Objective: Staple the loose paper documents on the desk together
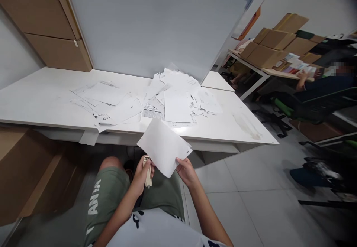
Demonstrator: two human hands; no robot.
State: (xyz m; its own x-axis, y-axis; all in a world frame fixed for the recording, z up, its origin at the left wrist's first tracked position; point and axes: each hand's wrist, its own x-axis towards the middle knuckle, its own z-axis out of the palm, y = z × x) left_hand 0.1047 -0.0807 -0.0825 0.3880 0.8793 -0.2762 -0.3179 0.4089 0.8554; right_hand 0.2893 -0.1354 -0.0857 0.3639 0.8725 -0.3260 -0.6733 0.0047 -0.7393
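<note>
My left hand is closed around a slim cream-coloured stapler, held over my lap with its long side towards me. My right hand pinches the lower right edge of a white paper sheet, thumb on top. The sheet is tilted, in front of the table edge, and a small dark spot shows near its right corner. Its lower left side reaches my left fingers; whether they touch it I cannot tell. Beyond it on the table lies a heap of loose papers, some printed.
More loose papers spread left on the white table, one hanging over its front edge. A whiteboard stands behind. Cardboard boxes stack at left; an open carton sits below. At right, a person sits by another table.
</note>
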